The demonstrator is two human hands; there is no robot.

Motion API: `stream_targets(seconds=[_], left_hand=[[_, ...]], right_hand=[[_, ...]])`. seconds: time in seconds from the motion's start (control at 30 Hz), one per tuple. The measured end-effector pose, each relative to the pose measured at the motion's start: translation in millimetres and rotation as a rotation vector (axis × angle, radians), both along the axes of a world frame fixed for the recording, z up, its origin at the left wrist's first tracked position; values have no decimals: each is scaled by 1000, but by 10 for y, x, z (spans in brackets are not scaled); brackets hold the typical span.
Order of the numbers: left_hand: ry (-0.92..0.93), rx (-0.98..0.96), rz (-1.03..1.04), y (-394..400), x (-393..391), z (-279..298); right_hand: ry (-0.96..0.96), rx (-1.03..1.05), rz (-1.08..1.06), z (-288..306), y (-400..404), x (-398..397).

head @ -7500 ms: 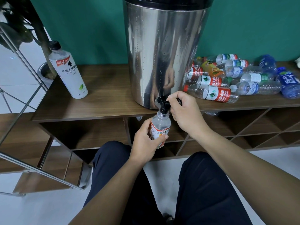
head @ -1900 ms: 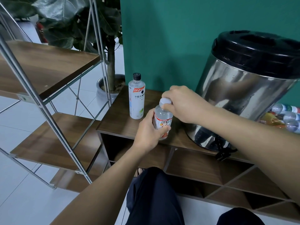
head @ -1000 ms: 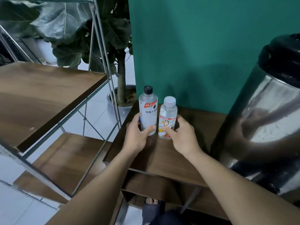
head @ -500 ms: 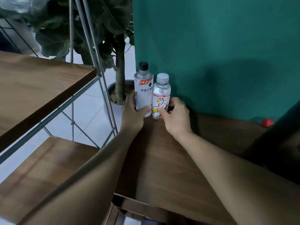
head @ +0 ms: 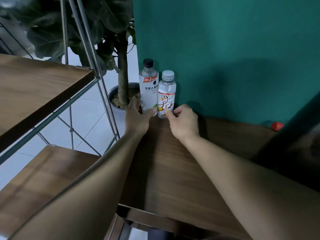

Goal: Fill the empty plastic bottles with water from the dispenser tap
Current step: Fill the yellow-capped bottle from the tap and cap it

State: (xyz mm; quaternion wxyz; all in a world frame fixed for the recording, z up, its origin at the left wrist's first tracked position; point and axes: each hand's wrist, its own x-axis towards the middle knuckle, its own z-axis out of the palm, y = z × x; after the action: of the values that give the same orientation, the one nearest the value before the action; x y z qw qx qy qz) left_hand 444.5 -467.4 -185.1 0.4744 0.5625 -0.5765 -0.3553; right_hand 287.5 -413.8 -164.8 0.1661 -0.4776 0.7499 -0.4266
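Two capped bottles stand side by side at the back left corner of the wooden counter (head: 173, 161), against the green wall. The taller bottle (head: 149, 87) has a black cap and a white label. The shorter bottle (head: 166, 94) has a white cap and a colourful label, and water shows inside it. My left hand (head: 137, 116) wraps the base of the taller bottle. My right hand (head: 183, 120) pinches the base of the shorter bottle with thumb and fingers. The dispenser (head: 294, 144) shows only as a dark edge at the right; its tap is out of view.
A metal-framed shelf unit with wooden boards (head: 39, 90) stands to the left of the counter. A potted plant (head: 121, 70) rises behind it, close to the bottles. A small red cap (head: 276, 126) lies on the counter by the wall at the right.
Both bottles slid back to the counter's rear corner against the wall, my hands at their bases. Earlier I filled the shorter bottle at the tap, capped it and set it beside the taller one.
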Motion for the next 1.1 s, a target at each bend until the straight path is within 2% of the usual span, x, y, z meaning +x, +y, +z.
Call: stream_targets(seconds=[0.07, 0.13, 0.2, 0.3, 0.4, 0.57, 0.73, 0.83, 1.1], left_hand=[[-2, 55, 121, 231, 0, 83], [50, 55, 155, 556, -3, 216], [118, 23, 73, 935, -15, 369], [115, -89, -38, 1512, -56, 734], [117, -125, -136, 2005, -146, 1149], [220, -154, -369, 3023, -502, 1564], [262, -179, -588, 3860, -1141, 1769], [215, -196, -721, 4208, -1631, 1794], [214, -24, -876, 4661, -3246, 1594]], right_hand=[[-20, -23, -7, 104, 178, 23], [-44, -55, -1, 235, 412, 58], [-84, -96, 26, 380, 689, 88], [-107, -153, 85, 702, 1214, 101], [-27, -256, 154, 1107, 1835, 100], [43, -427, 193, 1628, 3035, -91], [64, -454, 149, 1813, 4118, -695], [150, -444, 83, 1854, 4598, -1197], [153, -352, -174, 1529, 5148, -2698]])
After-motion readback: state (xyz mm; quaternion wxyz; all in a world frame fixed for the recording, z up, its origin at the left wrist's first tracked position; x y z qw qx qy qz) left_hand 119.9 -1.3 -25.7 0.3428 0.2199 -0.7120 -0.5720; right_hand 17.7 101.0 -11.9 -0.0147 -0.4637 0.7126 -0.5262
